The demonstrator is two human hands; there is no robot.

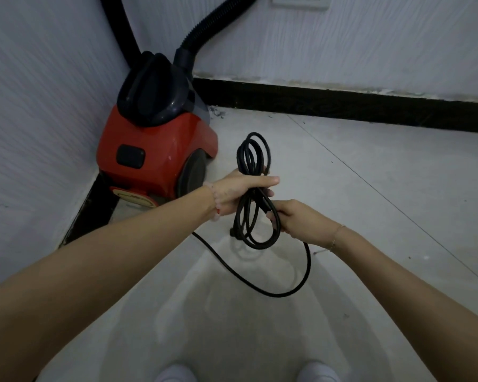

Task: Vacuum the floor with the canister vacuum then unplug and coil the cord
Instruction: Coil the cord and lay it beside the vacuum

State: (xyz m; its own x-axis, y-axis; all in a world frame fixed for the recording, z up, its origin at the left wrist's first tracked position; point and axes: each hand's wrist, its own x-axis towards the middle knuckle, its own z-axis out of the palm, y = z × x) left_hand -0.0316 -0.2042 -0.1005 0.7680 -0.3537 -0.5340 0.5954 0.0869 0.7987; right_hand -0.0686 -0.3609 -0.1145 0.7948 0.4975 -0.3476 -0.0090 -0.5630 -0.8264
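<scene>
Cord coiled in both hands beside the red canister vacuum in a room corner.

The left hand (239,193) was closed around the middle of the looped black cord (253,161); the right hand (293,219), at 5 o'clock from it, pinched the lower loops, a slack length trailing over the pale tiled floor (370,188). At 10 o'clock the glossy canister vacuum (155,150) with its ribbed black hose (218,20) stood against textured white walls (342,51) and a black skirting (342,106). No writing was legible.

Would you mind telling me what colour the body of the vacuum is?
Red, with a black top; the head view shows the vacuum clearly.
</scene>
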